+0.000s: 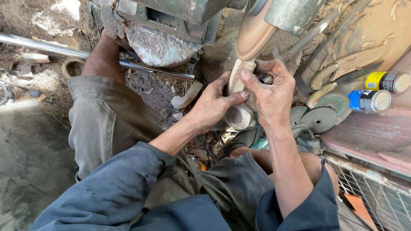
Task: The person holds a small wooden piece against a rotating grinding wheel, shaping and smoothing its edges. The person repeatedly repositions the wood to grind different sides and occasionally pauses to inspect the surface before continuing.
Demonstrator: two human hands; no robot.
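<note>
Left hand [214, 105] is wrapped around the lower part of a pale wooden piece [237, 92], thumb laid across its face and fingers curled shut behind it. Right hand [270, 92] grips the same piece from the other side near its top, fingers bent tight, index finger pressed along the front edge. Upper end of the wooden piece touches the rim of a tan disc [253, 36] mounted on the machine above (disc is blurred, edge not sharp). Both hands sit close together, thumbs almost touching, directly under the disc. Metal rod [85, 54] runs across the left side above the person's knee, passing under a worn machine base [160, 45]. Another curved wooden handle [187, 97] lies on the dusty ground just left of the left hand. Two round grey discs [319, 119] lie flat to the right of the right hand. Beyond them, a blue can [369, 100] and a yellow can [387, 81] lie on their sides, near a couple of knives with wooden handles [329, 83]. Wire mesh [376, 196] shows at the lower right, beside the person's right elbow.
</note>
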